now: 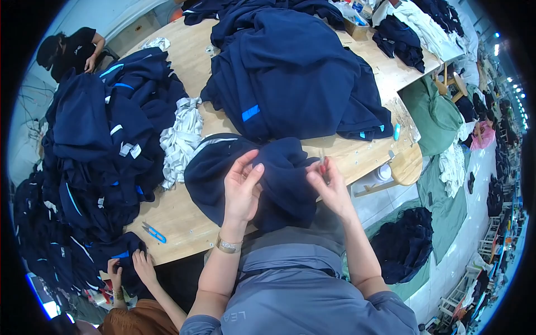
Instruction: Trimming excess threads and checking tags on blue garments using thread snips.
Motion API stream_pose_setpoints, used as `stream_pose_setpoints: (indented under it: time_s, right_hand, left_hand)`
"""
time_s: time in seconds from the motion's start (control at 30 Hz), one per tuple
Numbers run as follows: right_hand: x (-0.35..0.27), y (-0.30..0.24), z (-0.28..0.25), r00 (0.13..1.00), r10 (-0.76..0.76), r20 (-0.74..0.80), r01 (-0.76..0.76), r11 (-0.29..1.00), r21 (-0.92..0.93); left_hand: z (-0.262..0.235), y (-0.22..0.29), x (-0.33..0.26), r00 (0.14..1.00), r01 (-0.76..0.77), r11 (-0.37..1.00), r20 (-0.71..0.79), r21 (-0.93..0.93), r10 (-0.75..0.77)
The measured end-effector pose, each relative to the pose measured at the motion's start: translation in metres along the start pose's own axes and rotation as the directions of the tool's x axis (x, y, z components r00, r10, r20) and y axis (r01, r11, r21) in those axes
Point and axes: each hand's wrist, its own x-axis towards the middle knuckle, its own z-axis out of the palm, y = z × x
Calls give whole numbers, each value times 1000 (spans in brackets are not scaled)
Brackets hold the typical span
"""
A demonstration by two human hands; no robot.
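Observation:
In front of me a navy garment point(279, 173) lies bunched at the table's near edge. My left hand point(244, 187) is over its left-middle part, fingers curved and thumb apart, with nothing visible in them. At the garment's right side my right hand point(333, 188) is closed on small red-handled thread snips point(322, 162), their metal tip pointing away from me and slightly blurred. Just beyond sits a big heap of navy garments point(290, 72) with a bright blue patch.
To the left are another navy pile point(106, 123), white fabric strips point(181, 139) and blue thread snips point(154, 232). A co-worker's hands point(142, 267) handle navy cloth at lower left; another person point(70, 53) is at far left. A wooden stool point(406, 166) stands right of the table.

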Motion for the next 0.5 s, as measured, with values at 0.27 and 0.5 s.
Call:
stream_pose_setpoints:
  time_s: [0.27,0.5]
  right_hand:
    - [1,28,4,991,106,78,-122,963,242]
    - [7,17,12,971,217,-98,-114,784,611]
  left_hand:
    - [-9,-9,10,995,74,985,-53,-153,-83]
    - [-9,-20,-11,953,302,806,-130,508,-275]
